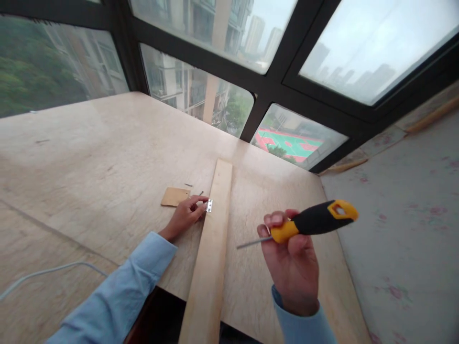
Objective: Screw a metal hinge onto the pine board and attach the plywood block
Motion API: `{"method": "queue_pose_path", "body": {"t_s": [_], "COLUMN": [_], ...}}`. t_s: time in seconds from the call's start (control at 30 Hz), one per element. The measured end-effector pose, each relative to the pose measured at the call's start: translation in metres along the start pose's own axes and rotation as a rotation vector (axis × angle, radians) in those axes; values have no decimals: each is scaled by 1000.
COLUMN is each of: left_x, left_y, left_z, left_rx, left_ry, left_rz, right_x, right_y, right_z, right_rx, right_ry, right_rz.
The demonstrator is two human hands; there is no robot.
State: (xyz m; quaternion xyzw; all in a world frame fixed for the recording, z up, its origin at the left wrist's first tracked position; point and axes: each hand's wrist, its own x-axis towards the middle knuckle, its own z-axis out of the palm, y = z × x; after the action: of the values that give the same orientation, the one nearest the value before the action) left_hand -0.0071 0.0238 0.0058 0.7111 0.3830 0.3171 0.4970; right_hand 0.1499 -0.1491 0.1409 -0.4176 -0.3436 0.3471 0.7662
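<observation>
My left hand (186,215) pinches a small metal hinge (209,206) at the left edge of a long pale wooden board (211,258). The hinge's plate, with several holes or screws showing, lies on the board's top face. Raised to the right of the board, my right hand (290,260) grips a screwdriver (315,219) with a black and yellow handle. Its metal shaft points left, and the tip is apart from the board and the hinge. Beside my left fingertips are a small brown piece of card or thin wood (175,196) and a screw (188,185).
The board runs over the near edge of the pale marbled surface (89,157). A white cable (53,272) lies at the left. Dark-framed windows (201,57) stand behind, and a flowered wall (401,239) closes off the right side.
</observation>
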Motion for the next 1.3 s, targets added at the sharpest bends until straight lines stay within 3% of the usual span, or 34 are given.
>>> {"method": "queue_pose_path", "body": {"t_s": [0.1, 0.2, 0.33, 0.53, 0.9, 1.3], "left_x": [0, 1, 1, 1, 1, 1], "left_y": [-1, -1, -1, -1, 2, 1], "left_z": [0, 0, -1, -1, -2, -1], "left_rx": [0, 14, 22, -2, -19, -78], "left_ry": [3, 3, 12, 20, -4, -1], "left_rz": [11, 19, 17, 31, -20, -29], "right_x": [24, 41, 57, 69, 72, 78], "right_y": [18, 38, 65, 90, 97, 98], "right_z": [6, 11, 23, 27, 13, 0], "right_rx": [-202, -397, -317, -222, -268, -408], "right_ry": [21, 13, -69, -76, -153, -225], "right_rz": [-229, -333, -243, -133, -3, -88]}}
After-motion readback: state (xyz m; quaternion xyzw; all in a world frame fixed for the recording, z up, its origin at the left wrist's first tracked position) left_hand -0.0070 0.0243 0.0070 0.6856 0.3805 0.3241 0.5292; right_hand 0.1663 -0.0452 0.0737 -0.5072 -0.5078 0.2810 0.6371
